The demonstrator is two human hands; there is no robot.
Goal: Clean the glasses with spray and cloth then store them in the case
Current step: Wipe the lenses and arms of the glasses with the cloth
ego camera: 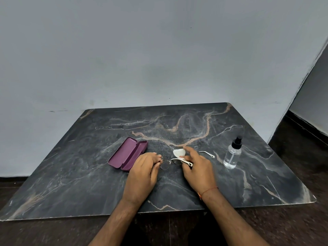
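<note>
Left hand (144, 167) pinches the left end of the glasses (167, 162), fingers curled round the frame at the hinge. Right hand (197, 166) holds the white cloth (179, 153) against the right lens, thumb and fingers closed on it, index finger lifted and pointing far-left. Glasses sit between both my hands, just above the table (88, 183), near its middle. One white-tipped temple arm crosses in front of my right hand; the other sticks out to the right, past the hand. Purple case (127, 153) lies open on the table, just left of my left hand, lid hinged back. Spray bottle (232, 154) stands upright to the right, well apart from my right hand, black nozzle on top, clear liquid inside.
</note>
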